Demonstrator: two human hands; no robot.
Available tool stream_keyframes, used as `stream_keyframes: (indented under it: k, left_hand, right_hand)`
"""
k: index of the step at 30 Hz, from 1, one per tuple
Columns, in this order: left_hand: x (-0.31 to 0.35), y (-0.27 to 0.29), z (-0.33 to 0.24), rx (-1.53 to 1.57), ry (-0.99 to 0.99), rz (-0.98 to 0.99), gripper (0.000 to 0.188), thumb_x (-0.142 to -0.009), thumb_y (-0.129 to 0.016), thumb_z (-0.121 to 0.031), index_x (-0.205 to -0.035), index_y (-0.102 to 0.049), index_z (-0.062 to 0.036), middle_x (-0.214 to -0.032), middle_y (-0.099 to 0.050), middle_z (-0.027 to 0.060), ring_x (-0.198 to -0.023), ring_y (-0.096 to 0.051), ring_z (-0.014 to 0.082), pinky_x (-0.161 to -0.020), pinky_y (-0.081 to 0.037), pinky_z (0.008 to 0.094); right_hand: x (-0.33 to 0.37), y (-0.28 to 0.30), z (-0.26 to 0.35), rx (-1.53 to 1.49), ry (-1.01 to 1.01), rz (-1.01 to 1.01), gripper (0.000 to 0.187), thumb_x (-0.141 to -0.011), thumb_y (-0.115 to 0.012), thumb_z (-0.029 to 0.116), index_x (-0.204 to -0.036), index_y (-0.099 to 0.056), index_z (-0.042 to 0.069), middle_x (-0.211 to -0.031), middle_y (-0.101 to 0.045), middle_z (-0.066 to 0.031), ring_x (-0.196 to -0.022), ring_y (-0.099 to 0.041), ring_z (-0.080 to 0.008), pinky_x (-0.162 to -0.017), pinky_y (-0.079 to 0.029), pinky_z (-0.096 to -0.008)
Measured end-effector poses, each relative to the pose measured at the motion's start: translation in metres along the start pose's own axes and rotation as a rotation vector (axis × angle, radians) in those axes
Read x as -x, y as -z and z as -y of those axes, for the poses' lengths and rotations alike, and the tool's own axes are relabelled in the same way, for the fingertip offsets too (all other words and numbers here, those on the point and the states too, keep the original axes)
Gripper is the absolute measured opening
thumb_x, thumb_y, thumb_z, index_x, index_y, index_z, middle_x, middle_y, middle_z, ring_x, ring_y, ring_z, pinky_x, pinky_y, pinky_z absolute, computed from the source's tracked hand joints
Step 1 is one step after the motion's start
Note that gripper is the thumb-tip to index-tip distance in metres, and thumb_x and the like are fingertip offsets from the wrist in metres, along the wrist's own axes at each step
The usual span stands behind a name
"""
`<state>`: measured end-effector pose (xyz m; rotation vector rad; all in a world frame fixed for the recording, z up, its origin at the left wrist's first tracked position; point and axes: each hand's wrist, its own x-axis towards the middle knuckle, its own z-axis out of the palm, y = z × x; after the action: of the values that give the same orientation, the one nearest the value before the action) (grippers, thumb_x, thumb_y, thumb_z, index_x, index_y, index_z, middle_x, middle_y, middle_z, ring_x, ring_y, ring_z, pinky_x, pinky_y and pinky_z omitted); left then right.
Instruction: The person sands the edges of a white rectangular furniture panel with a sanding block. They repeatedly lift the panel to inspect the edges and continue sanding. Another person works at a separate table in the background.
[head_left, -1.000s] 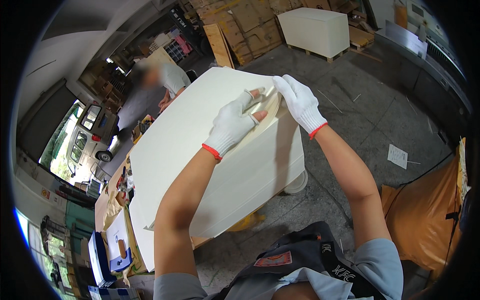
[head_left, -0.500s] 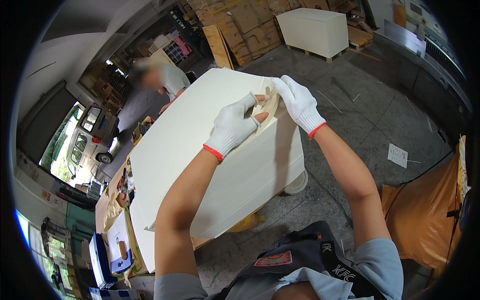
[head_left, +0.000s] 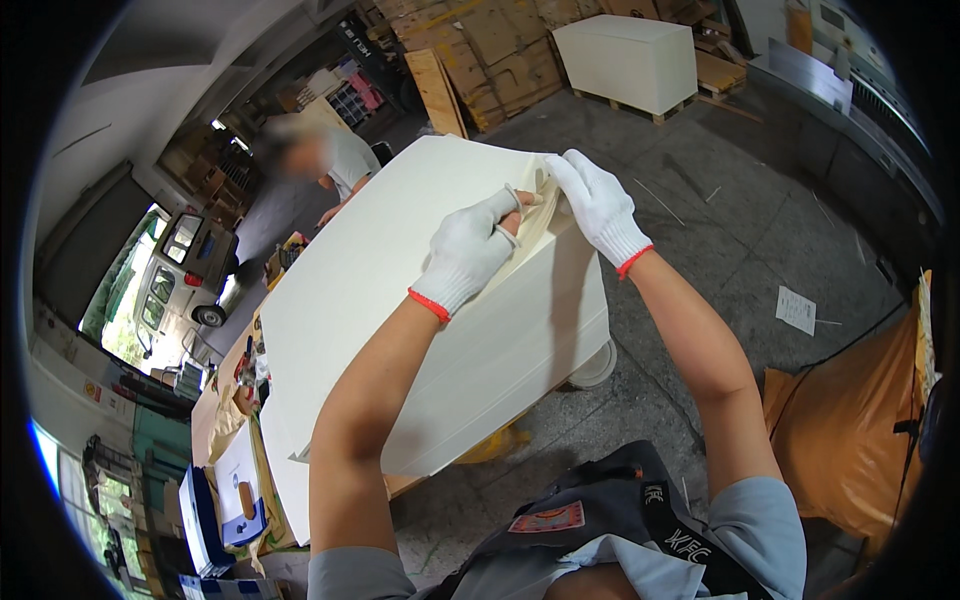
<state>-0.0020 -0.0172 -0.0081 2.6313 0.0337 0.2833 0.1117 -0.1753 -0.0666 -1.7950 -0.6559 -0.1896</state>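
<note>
A tall stack of large white paper sheets (head_left: pixel 370 250) lies before me, its near side showing the layered edges. At its far right corner several sheets (head_left: pixel 543 215) are bent up and fanned apart. My left hand (head_left: pixel 470 245), in a white glove with thumb and forefinger tips bare, is closed at the fanned edges, the fingertips against the sheets. My right hand (head_left: pixel 597 205), in a white knit glove with a red cuff, grips the raised corner from the outer side; its thumb is hidden.
Left of the stack is a cluttered table (head_left: pixel 205 415) with a white and blue box (head_left: pixel 238 490). A person (head_left: pixel 345 165) is beyond the stack. Another white stack (head_left: pixel 630 65) sits on a pallet at the back. An orange sack (head_left: pixel 845 430) stands right; a paper (head_left: pixel 796 310) lies on the floor.
My left thumb has drawn in toward the forefinger at the fanned sheets, where it was stretched out before. The right hand has hardly moved.
</note>
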Motion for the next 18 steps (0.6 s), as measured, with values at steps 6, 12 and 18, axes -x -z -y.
stream_keyframes:
  k: [6,12,18]
  left_hand:
    - [0.004,0.002,-0.009,-0.068,0.000,-0.004,0.046,-0.089,-0.072,-0.039,-0.130,-0.063,-0.0200,-0.106,-0.072,0.0145,-0.094,-0.070,0.0275,-0.085,-0.051,0.0344]
    - [0.003,0.000,-0.006,-0.066,-0.001,-0.011,0.045,-0.090,-0.070,-0.038,-0.132,-0.063,-0.0200,-0.109,-0.072,0.0132,-0.096,-0.070,0.0265,-0.086,-0.051,0.0335]
    - [0.000,-0.005,0.006,-0.031,-0.042,-0.061,0.035,-0.098,-0.058,-0.027,-0.131,-0.063,-0.0187,-0.106,-0.072,0.0125,-0.095,-0.069,0.0261,-0.086,-0.050,0.0316]
  right_hand:
    - [0.001,0.001,0.003,-0.007,-0.027,0.010,0.054,-0.099,-0.036,0.058,-0.107,-0.062,0.011,-0.082,-0.064,-0.0120,-0.084,-0.063,-0.0312,-0.078,-0.046,-0.0391]
    - [0.001,0.000,0.000,-0.035,-0.025,-0.012,0.055,-0.099,-0.038,0.059,-0.103,-0.062,0.010,-0.080,-0.063,-0.0116,-0.081,-0.063,-0.0301,-0.077,-0.046,-0.0386]
    - [0.001,-0.002,0.001,-0.090,-0.034,-0.016,0.059,-0.098,-0.038,0.063,-0.095,-0.060,0.008,-0.072,-0.061,-0.0106,-0.076,-0.062,-0.0289,-0.075,-0.046,-0.0378]
